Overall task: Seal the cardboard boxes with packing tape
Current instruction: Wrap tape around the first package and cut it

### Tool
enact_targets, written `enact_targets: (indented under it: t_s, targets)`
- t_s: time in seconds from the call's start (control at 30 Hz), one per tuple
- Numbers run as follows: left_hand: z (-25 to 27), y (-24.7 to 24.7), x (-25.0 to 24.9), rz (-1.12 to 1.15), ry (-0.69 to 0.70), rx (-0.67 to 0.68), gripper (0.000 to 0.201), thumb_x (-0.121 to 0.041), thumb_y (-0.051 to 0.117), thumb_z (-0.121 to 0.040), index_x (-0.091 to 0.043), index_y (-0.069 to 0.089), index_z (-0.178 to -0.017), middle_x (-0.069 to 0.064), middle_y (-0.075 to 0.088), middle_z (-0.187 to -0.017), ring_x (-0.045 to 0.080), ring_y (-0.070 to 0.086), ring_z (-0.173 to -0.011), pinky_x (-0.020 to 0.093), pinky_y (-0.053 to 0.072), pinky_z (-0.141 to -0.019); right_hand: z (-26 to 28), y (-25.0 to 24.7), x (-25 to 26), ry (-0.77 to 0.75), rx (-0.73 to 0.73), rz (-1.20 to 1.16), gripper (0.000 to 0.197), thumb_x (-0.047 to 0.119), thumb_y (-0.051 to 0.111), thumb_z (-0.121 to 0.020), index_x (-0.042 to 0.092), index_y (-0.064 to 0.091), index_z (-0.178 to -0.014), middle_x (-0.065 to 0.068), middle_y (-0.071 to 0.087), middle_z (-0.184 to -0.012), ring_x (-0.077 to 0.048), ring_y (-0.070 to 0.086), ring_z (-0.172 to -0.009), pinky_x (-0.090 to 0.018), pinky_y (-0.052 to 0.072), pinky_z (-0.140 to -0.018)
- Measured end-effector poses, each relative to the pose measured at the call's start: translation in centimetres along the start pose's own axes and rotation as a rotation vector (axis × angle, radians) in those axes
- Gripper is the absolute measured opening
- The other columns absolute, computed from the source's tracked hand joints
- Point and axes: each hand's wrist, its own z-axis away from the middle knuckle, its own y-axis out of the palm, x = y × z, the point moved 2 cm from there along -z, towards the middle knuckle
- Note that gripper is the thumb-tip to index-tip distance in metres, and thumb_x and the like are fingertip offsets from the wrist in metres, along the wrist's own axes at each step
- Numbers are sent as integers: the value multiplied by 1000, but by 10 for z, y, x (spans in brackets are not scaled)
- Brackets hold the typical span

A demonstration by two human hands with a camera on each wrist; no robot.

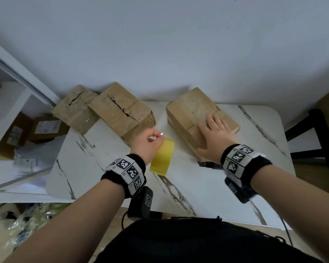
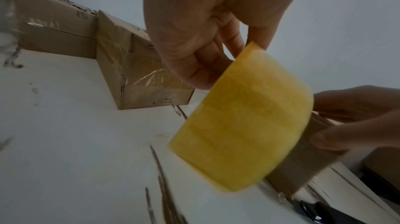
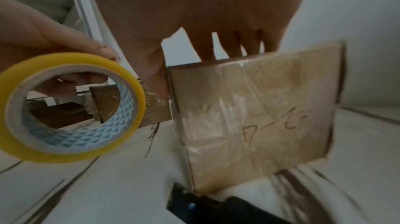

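Observation:
A yellow roll of packing tape (image 1: 162, 158) hangs above the middle of the white marbled table (image 1: 207, 190). My left hand (image 1: 156, 137) grips its upper rim, fingers curled into the core (image 3: 71, 106). My right hand (image 1: 215, 126) lies flat, fingers spread, on top of the right cardboard box (image 1: 192, 109), whose near end face (image 3: 255, 113) is covered in clear tape. Two more boxes stand at the back left: a middle box (image 1: 122, 112) and a far-left box (image 1: 74, 109), each with a dark open seam along its top. The tape roll (image 2: 244, 121) is blurred in the left wrist view.
A black-handled cutting tool (image 1: 207, 164) lies on the table just in front of the right box, under my right wrist. The table stands against a wall. White shelving (image 1: 17, 103) with parcels stands at the left, a dark chair (image 1: 319, 141) at the right.

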Motion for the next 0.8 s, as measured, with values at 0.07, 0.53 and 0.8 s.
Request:
enact_targets:
  t_s: [0.07,0.53,0.8]
  targets:
    - [-2,1,1,16,-14,7,10,-25,62,-88,-26,60,-78,-7,53,-73,17,50,-74,31,45,-71,4,-4,-13,-59,15,-26,79,49,51,-86,26,12,-150,-5,-5,-159,-19,-7,-146,-38,-5,-118]
    - [2,18,-32,49,78,87,9,-24,57,-93,-22,60,-84,-1,50,-71,14,48,-61,24,47,-55,-10,-42,0,-68,-134,-310,41,31,44,-97,18,49,-135,-3,41,-146,-21,37,-135,-31,26,-111]
    - [-1,31,-57,23,190,159,5,-26,60,-91,-22,63,-92,-6,56,-76,16,54,-75,29,48,-69,7,-43,3,57,-165,-843,11,23,71,-81,16,74,-88,5,67,-84,-10,59,-85,-21,42,-75]
